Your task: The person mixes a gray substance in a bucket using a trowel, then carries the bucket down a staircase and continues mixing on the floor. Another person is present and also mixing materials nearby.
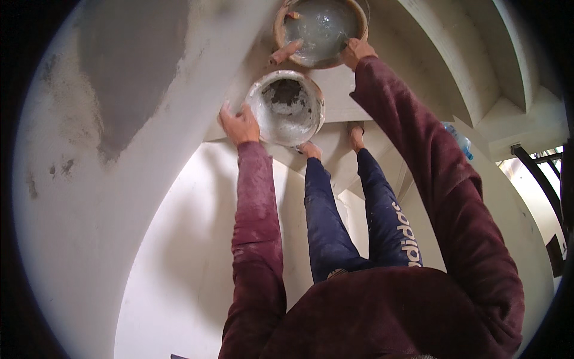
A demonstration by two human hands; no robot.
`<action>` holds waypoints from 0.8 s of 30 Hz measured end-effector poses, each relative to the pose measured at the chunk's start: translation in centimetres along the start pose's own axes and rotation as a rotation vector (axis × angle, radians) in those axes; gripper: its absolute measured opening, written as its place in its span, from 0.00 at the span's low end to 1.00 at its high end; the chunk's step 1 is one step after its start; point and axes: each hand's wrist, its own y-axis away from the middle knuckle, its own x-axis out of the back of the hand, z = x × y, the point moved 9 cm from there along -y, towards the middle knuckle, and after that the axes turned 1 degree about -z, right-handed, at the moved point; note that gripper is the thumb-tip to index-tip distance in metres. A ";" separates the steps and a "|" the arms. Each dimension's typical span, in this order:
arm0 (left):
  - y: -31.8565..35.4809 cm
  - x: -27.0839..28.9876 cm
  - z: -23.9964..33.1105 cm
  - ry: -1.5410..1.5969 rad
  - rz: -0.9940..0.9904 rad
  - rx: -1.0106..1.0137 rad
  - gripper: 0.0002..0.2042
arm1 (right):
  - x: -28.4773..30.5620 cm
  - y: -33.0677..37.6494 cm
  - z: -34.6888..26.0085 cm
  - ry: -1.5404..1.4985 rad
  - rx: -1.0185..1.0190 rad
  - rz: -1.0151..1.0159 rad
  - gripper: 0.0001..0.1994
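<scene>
My left hand (239,124) grips the left rim of a white bucket (311,122) that holds grey, wet plaster mix. The bucket stands on a stair step just in front of my bare feet. My right hand (357,52) reaches further up and holds the right rim of a brown bucket (278,33) filled with cloudy water. A wooden tool handle (284,53) sticks out over the brown bucket's near rim. Both sleeves are dark red and dusty.
I stand on pale concrete stairs (382,84) that rise ahead. A curved plastered wall (84,179) with a grey wet patch (128,66) is on my left. A plastic water bottle (460,140) lies on a step at right, beside a dark railing (538,173).
</scene>
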 end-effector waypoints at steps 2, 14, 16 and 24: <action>2.6 3.1 -8.5 -0.360 0.234 0.071 0.32 | -0.3 -0.2 -0.6 -0.046 -0.022 -0.008 0.24; 19.6 -11.7 -18.9 0.849 -0.096 1.205 0.10 | 2.2 7.1 1.3 -0.574 0.032 0.507 0.24; 19.9 -10.1 -17.5 0.795 -0.020 1.261 0.16 | 1.6 8.7 1.9 -0.905 0.018 0.431 0.23; 17.2 -7.6 -18.0 0.614 0.106 1.116 0.21 | -1.6 13.2 2.6 -1.530 -0.132 0.049 0.20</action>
